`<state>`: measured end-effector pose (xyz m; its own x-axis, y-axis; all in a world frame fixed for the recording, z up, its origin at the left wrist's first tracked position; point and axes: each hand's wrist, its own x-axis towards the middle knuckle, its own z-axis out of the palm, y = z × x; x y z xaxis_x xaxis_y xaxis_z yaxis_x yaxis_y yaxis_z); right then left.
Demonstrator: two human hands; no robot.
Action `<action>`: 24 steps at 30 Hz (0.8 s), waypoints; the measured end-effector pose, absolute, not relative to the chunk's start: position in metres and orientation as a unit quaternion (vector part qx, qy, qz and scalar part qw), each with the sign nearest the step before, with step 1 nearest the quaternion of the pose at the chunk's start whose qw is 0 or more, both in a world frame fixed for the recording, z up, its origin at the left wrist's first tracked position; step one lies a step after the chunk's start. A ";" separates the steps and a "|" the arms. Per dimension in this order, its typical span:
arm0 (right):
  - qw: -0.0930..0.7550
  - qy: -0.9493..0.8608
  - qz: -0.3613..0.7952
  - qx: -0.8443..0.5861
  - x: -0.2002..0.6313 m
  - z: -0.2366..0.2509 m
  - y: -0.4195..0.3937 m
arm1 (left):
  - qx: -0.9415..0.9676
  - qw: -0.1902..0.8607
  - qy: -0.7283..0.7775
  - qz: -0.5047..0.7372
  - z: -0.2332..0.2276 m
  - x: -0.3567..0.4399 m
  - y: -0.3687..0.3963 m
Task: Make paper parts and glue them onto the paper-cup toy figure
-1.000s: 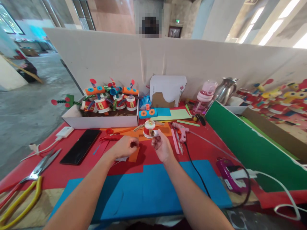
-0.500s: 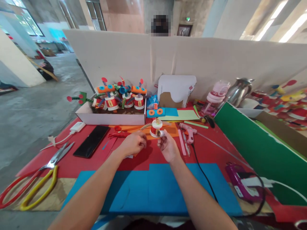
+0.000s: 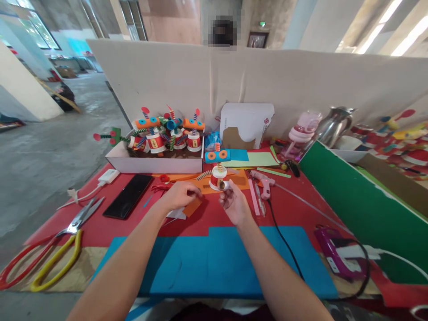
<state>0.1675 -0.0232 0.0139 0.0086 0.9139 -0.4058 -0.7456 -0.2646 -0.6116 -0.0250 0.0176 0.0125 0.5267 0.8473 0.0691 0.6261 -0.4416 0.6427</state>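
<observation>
My right hand [image 3: 235, 206] is closed around a small white paper tube [image 3: 224, 185], its open brown end toward the left. Behind the tube stands a paper-cup figure [image 3: 218, 177] with a blue roll head [image 3: 217, 156], round orange eyes and a coiled paper arm. My left hand [image 3: 182, 196] hovers low over the table with its fingers curled inward; what they hold, if anything, is hidden. Close beneath those fingers are a small orange paper piece [image 3: 192, 207] and a white paper piece [image 3: 179, 214]. Red-handled scissors [image 3: 160, 187] lie partly behind the left hand.
A white box [image 3: 157, 166] with several cup figures stands at back left. Around me lie a phone [image 3: 127, 196], large shears [image 3: 75, 225], a pink glue gun [image 3: 265, 183] with its cord, and a purple power strip [image 3: 337, 254]. A green board [image 3: 361, 209] stands at right.
My left hand has shifted slightly left and up, and more of the orange and white paper pieces shows. My right hand keeps its hold on the tube, nearly still.
</observation>
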 end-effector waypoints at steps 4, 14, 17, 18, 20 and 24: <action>0.597 -0.098 0.700 -0.379 0.167 0.014 -0.023 | 0.781 0.368 0.459 0.213 0.015 -0.024 0.016; 0.593 -0.086 0.704 -0.381 0.168 0.015 -0.023 | 0.743 0.450 0.454 0.198 0.014 -0.027 0.017; 0.592 -0.081 0.704 -0.383 0.168 0.016 -0.023 | 0.755 0.436 0.446 0.201 0.013 -0.028 0.017; 0.591 -0.080 0.705 -0.384 0.168 0.016 -0.023 | 0.761 0.428 0.445 0.201 0.013 -0.028 0.017; 0.587 -0.081 0.707 -0.385 0.168 0.016 -0.023 | 0.772 0.406 0.446 0.199 0.013 -0.029 0.017; 0.582 -0.089 0.710 -0.386 0.167 0.015 -0.024 | 0.795 0.356 0.451 0.193 0.014 -0.028 0.017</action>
<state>0.1667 -0.0236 0.0152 -0.0238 0.8952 -0.4451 -0.7579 -0.3065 -0.5759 -0.0280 0.0168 0.0141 0.5184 0.8550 -0.0154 0.5804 -0.3386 0.7406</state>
